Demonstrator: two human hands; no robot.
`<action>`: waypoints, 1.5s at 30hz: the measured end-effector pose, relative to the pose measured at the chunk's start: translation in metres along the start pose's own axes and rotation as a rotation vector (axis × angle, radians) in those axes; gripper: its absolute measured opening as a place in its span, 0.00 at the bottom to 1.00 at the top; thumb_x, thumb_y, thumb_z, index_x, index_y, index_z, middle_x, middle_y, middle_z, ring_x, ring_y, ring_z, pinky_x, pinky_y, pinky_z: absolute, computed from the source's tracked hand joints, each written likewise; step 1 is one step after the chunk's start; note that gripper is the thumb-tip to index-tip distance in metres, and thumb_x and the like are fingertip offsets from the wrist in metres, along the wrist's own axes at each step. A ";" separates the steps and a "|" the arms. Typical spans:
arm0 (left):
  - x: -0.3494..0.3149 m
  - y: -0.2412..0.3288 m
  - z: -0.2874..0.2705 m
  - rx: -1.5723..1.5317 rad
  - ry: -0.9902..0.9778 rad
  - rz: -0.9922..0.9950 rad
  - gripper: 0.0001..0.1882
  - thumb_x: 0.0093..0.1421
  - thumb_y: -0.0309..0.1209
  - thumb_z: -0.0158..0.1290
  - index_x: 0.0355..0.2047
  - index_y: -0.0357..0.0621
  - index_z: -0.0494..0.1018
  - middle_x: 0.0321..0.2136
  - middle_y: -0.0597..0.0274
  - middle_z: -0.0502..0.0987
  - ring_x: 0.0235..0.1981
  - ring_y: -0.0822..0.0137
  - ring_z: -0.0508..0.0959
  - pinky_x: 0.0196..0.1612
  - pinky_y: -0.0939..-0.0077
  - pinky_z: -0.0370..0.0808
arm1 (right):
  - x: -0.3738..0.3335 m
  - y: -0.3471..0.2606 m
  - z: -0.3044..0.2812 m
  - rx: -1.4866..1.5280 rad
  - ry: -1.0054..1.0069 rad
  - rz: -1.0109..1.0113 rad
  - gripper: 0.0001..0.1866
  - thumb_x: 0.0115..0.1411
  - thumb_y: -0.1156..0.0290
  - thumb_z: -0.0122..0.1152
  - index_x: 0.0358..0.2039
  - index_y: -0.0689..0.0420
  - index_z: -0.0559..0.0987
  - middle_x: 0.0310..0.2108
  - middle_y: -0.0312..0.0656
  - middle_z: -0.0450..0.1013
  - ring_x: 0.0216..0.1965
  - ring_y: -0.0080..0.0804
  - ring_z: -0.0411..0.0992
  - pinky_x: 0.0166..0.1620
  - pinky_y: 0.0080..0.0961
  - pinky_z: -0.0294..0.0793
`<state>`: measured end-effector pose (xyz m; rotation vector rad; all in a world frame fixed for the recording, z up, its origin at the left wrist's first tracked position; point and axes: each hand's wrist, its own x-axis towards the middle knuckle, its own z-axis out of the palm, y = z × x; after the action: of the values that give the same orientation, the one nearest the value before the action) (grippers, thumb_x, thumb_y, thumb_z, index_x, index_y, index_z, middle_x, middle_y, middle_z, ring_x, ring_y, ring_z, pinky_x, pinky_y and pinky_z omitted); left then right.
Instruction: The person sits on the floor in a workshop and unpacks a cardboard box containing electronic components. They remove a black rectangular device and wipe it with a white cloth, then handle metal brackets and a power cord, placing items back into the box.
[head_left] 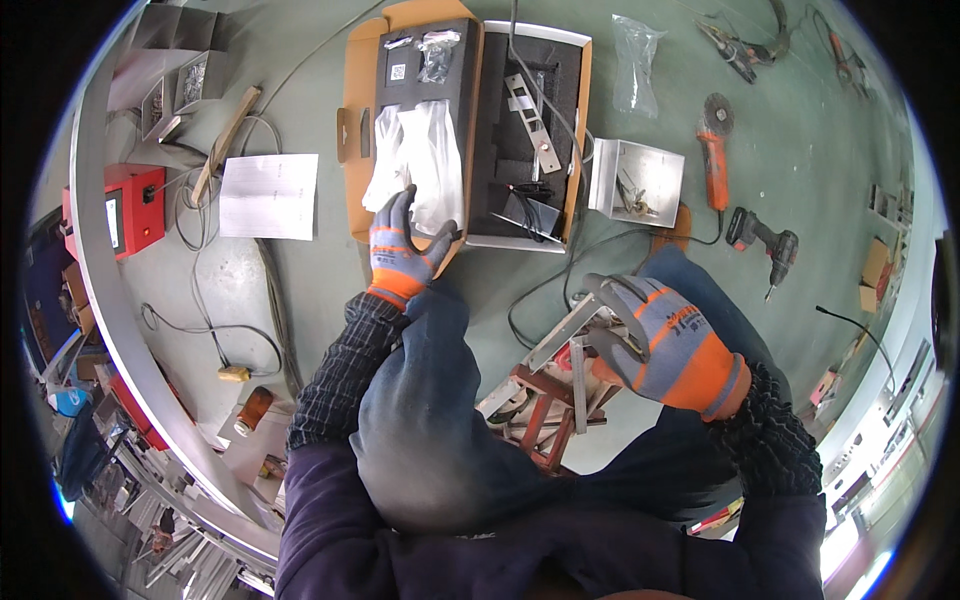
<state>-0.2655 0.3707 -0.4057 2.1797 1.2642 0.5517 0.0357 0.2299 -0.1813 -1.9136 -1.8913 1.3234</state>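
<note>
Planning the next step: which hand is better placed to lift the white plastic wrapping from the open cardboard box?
Probably the left hand: it is open at the near end of the wrapping; the right hand is farther off, beside a silver metal bar.

The head fisheye looks steeply down (fairly near), rim seemingly distorted.

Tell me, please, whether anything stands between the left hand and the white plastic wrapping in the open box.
Nothing visible does. The left hand is at the near end of the white plastic wrapping, its fingers overlapping it in this view; whether they press on it, I cannot tell.
</note>
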 end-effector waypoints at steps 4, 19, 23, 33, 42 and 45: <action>0.039 0.047 -0.021 -0.041 0.060 0.211 0.33 0.50 0.34 0.69 0.54 0.37 0.70 0.48 0.48 0.74 0.49 0.50 0.75 0.49 0.63 0.75 | -0.015 0.009 0.008 -0.072 0.048 -0.069 0.30 0.60 0.58 0.62 0.58 0.61 0.71 0.51 0.55 0.71 0.51 0.52 0.69 0.56 0.42 0.68; 0.194 0.014 0.257 0.615 -1.051 0.174 0.17 0.67 0.34 0.46 0.53 0.46 0.76 0.50 0.52 0.79 0.48 0.50 0.80 0.46 0.55 0.78 | -0.022 -0.006 -0.006 0.012 0.008 -0.116 0.26 0.60 0.58 0.60 0.54 0.63 0.73 0.48 0.55 0.71 0.47 0.51 0.70 0.51 0.43 0.70; 0.191 0.016 0.267 0.554 -0.994 0.092 0.18 0.66 0.38 0.46 0.54 0.50 0.75 0.52 0.52 0.78 0.51 0.51 0.79 0.49 0.61 0.77 | -0.033 -0.011 -0.021 0.101 -0.044 -0.080 0.28 0.57 0.62 0.65 0.54 0.65 0.74 0.52 0.58 0.70 0.52 0.56 0.70 0.54 0.44 0.71; 0.176 -0.040 0.258 -0.195 -0.301 -0.819 0.34 0.49 0.40 0.60 0.52 0.31 0.68 0.51 0.39 0.76 0.56 0.46 0.75 0.57 0.63 0.72 | -0.043 -0.020 -0.020 0.077 0.022 -0.125 0.28 0.57 0.62 0.65 0.55 0.64 0.74 0.51 0.57 0.71 0.51 0.54 0.71 0.53 0.43 0.71; 0.160 -0.064 0.185 -0.805 -0.681 -0.460 0.13 0.59 0.32 0.58 0.44 0.43 0.75 0.32 0.60 0.78 0.30 0.65 0.79 0.33 0.72 0.77 | -0.031 -0.002 -0.023 0.137 -0.008 -0.124 0.28 0.56 0.64 0.65 0.55 0.64 0.72 0.52 0.56 0.71 0.51 0.54 0.70 0.54 0.42 0.70; 0.147 -0.078 0.171 -0.858 -0.739 -0.282 0.07 0.63 0.35 0.55 0.38 0.47 0.76 0.29 0.65 0.78 0.27 0.70 0.79 0.31 0.77 0.78 | -0.033 -0.006 -0.021 0.130 -0.026 -0.118 0.29 0.56 0.64 0.65 0.55 0.64 0.71 0.51 0.56 0.71 0.51 0.54 0.70 0.54 0.42 0.70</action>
<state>-0.1450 0.4876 -0.5749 1.2540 0.7010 0.0922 0.0512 0.2119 -0.1494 -1.7040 -1.8496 1.4038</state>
